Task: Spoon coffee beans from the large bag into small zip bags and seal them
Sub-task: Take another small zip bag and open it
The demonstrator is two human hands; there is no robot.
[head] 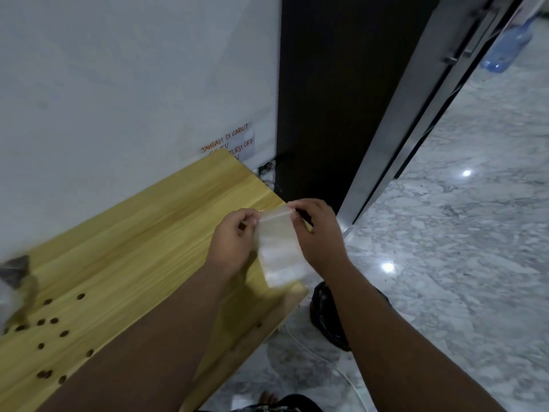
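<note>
Wooden tabletop [142, 248] runs along a white wall [118, 69], with loose beans [53, 321] scattered at its left and a blurred bag [15, 278] at the far left edge. Over the table's right end, the left hand [234, 239] pinches the top left corner of an empty clear zip bag [279, 248]; the right hand [318, 233] pinches its top right corner. Marble floor [460, 233] lies to the right.

Your left hand [234, 237] and right hand [318, 233] pinch an empty small zip bag [279, 251] above the worktop [142, 242], loose coffee beans [53, 321] scattered nearby.
</note>
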